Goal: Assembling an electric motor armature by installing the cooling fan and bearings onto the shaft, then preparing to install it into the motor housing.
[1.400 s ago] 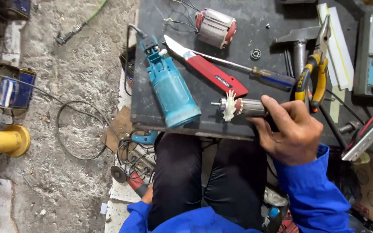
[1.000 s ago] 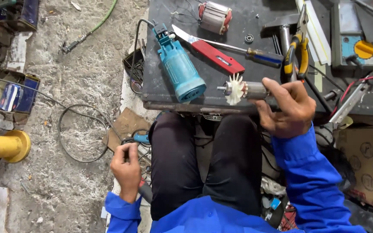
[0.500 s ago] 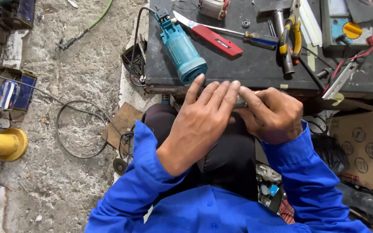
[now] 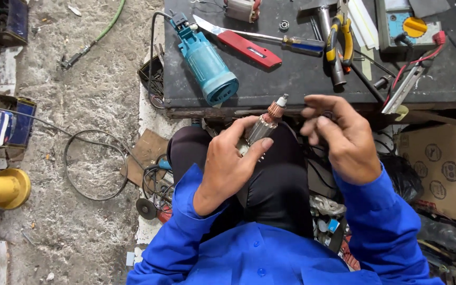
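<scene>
Holding motor armature (image 4: 262, 126) in left hand (image 4: 228, 163) — grip closed around it, copper end up; right hand (image 4: 344, 137) alongside, fingers loosely spread, holding nothing — above table (image 4: 302, 79) edge.

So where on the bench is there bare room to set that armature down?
Bare strip on the bench between the teal motor housing and the pliers, below the red knife. Right end is crowded: meter, leads, probes. The left hand holds the armature.
</scene>
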